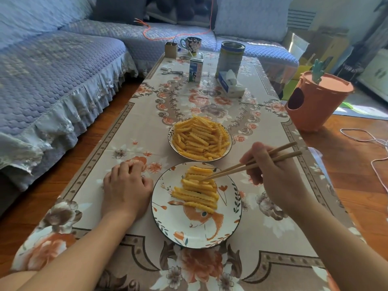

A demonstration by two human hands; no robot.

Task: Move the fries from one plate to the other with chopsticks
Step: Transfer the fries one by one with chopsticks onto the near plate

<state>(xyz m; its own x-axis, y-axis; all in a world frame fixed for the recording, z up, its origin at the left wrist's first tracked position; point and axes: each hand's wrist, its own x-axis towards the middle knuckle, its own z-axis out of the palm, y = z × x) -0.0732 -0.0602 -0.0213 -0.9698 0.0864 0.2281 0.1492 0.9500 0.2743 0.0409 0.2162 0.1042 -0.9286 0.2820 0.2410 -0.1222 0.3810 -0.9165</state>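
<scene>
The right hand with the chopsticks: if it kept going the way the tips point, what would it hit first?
Probably the fries on the near plate; the chopsticks in the right hand already reach them.

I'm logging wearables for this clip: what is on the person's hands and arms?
Nothing that shows. The left hand and right hand are bare, without gloves, rings, or watch. Both forearms are uncovered to the frame's edge, with no sleeves in view.

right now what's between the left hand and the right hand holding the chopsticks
In the head view, the near plate with its row of fries lies between the left hand and right hand; the chopsticks reach its fries.
</scene>
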